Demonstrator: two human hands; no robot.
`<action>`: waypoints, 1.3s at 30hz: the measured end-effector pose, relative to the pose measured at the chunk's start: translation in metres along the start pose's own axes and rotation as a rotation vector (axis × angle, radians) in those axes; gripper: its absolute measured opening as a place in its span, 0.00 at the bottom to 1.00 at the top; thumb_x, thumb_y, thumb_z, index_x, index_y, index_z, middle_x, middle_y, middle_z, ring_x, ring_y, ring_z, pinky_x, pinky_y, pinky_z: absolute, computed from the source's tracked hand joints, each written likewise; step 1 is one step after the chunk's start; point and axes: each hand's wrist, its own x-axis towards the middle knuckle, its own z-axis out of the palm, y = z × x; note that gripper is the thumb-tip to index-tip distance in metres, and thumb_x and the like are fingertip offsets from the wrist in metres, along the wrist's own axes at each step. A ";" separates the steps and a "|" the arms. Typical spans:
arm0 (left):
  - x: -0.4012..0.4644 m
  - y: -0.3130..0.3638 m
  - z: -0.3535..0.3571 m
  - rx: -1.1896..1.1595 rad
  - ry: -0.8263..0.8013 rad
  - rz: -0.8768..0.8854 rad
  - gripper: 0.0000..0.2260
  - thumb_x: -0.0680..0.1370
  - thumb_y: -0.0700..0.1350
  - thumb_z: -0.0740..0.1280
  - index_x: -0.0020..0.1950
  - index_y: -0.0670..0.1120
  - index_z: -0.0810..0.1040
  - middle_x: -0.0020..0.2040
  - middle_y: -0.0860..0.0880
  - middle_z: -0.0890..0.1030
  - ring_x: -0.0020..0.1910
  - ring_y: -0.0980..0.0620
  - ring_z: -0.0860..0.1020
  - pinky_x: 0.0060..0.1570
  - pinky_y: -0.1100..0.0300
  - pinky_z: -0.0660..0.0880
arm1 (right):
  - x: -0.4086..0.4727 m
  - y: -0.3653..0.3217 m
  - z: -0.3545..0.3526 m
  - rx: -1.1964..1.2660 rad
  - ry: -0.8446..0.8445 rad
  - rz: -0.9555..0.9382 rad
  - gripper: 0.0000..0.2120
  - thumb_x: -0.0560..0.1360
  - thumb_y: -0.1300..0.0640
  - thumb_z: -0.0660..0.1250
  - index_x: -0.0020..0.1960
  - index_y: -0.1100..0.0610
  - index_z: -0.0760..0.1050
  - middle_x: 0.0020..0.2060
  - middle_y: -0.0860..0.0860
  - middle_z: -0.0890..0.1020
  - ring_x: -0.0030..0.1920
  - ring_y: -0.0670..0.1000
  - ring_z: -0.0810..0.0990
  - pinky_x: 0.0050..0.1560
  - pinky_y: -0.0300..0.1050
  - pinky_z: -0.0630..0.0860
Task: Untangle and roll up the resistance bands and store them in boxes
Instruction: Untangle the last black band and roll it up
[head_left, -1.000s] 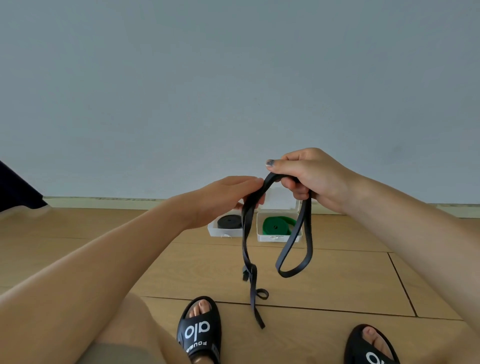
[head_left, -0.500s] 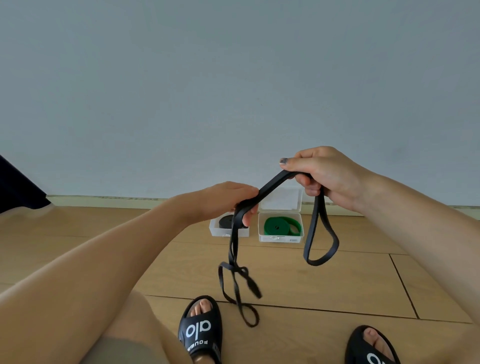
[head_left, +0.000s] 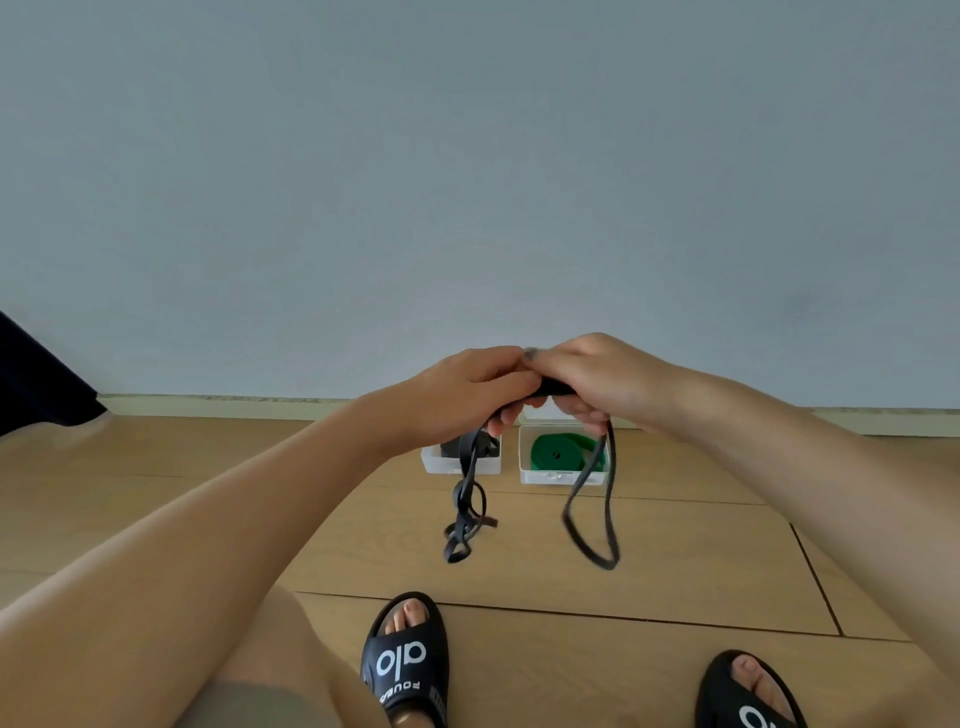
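Black resistance band (head_left: 592, 519) gripped between both hands, held together above the wooden floor (head_left: 675, 561).

Left hand (head_left: 467, 387) and right hand (head_left: 597, 379) are curled round it; a knotted tangle and a loop are hung below, before two clear boxes (head_left: 563, 475) by the grey wall (head_left: 467, 182).

This looks like a room in a home. The wooden floor (head_left: 675, 561) has long planks, the wall (head_left: 467, 182) is plain grey-blue with a pale baseboard (head_left: 234, 402), and the person wears black slippers (head_left: 408, 660) indoors.
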 end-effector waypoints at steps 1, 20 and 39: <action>-0.001 -0.002 -0.001 0.030 -0.013 0.001 0.09 0.85 0.48 0.62 0.47 0.49 0.77 0.38 0.51 0.80 0.38 0.54 0.78 0.41 0.67 0.73 | 0.000 0.000 -0.001 -0.019 0.031 -0.005 0.20 0.85 0.46 0.61 0.43 0.60 0.77 0.26 0.50 0.67 0.26 0.50 0.63 0.30 0.44 0.64; -0.001 -0.024 -0.009 0.417 0.093 0.160 0.07 0.79 0.47 0.69 0.50 0.57 0.72 0.48 0.59 0.83 0.47 0.62 0.83 0.51 0.54 0.82 | -0.011 -0.009 -0.013 0.090 -0.043 0.056 0.15 0.83 0.50 0.66 0.52 0.61 0.85 0.27 0.48 0.59 0.26 0.47 0.57 0.26 0.40 0.56; 0.006 -0.018 -0.001 0.353 0.036 0.145 0.04 0.83 0.49 0.64 0.50 0.53 0.78 0.45 0.54 0.84 0.43 0.60 0.81 0.44 0.65 0.76 | -0.010 -0.004 -0.005 -0.013 -0.056 0.038 0.20 0.85 0.47 0.60 0.47 0.62 0.81 0.29 0.52 0.77 0.24 0.50 0.69 0.32 0.42 0.76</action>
